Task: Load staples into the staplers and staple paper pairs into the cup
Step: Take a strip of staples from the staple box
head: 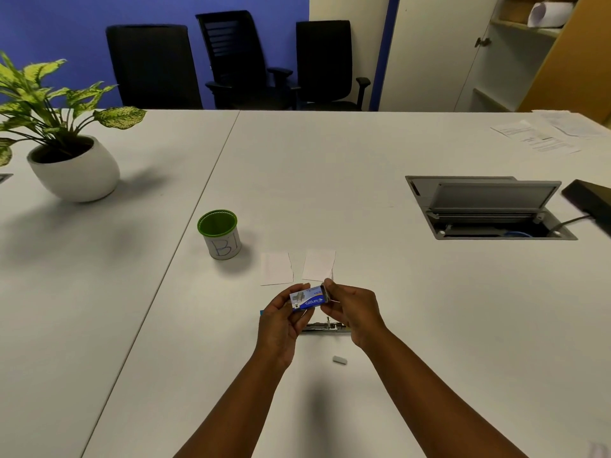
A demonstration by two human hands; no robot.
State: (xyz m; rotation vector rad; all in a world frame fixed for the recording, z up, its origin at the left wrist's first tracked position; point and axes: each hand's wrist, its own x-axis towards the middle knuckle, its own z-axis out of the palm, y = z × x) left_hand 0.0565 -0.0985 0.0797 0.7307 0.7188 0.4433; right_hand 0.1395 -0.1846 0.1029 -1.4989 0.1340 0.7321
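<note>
Early stage — left hand holds the staple box above the table, right hand pinching its end. Stapler lies beneath, unloaded by my judgement; papers loose, cup empty.

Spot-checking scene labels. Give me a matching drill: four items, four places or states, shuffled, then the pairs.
Items:
1. staple box
2. cup
3. paper slips
4. potted plant

Places or states:
A. far left of the table
B. flat, side by side, beyond the hands
C. held in both hands
D. upright, green rim, marked B1

Pairs: 1-C, 2-D, 3-B, 4-A
</note>
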